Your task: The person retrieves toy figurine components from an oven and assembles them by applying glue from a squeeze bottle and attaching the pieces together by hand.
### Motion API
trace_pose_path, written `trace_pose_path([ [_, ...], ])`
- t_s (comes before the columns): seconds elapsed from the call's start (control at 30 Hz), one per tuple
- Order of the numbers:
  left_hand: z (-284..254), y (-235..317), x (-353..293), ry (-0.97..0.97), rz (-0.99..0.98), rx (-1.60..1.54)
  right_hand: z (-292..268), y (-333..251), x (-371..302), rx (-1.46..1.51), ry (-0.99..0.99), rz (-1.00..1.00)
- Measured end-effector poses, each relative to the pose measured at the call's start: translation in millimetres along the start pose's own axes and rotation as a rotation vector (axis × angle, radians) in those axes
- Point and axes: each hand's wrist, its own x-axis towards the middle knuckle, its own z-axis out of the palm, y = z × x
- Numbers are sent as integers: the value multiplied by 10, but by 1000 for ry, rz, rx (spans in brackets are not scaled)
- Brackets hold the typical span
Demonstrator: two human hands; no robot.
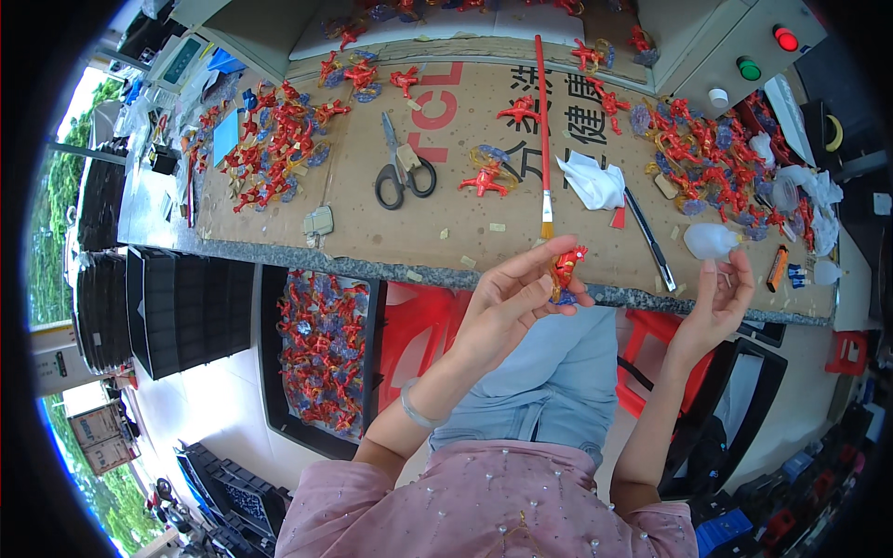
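My left hand [516, 296] pinches a small red figurine [566, 267] with a purple translucent base, held just over the table's near edge. At the right, my right hand [714, 312] has its thumb and fingertips against a white plastic squeeze bottle [710, 241], which lies sideways with its tip to the right. Beyond the left hand is a long red-handled paintbrush [542, 139], bristles toward me. Another red figurine [484, 180] with a yellow translucent part sits on the cardboard. Scissors [404, 172] lie farther left. A crumpled white tissue [593, 181] and a black pen [650, 239] are to the brush's right.
Piles of red figurines lie at the left [270, 149] and right [707, 153] of the cardboard [363, 219]. A black tray of figurines [321, 353] stands below the table's left side. At the back right is a control box [735, 56] with buttons. An orange-black tube [778, 268] lies near the right edge.
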Motion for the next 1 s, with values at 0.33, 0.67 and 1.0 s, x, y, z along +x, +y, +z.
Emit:
trace_pose_path([
  [0.33, 25, -25, -20, 6, 7, 30, 41, 206, 110, -193, -82, -22],
  [0.67, 116, -34, -15, 77, 132, 310, -57, -108, -41, 251, -230, 137],
  [1.0, 174, -66, -7, 113, 234, 415, -231, -409, -470, 504, -656, 497],
])
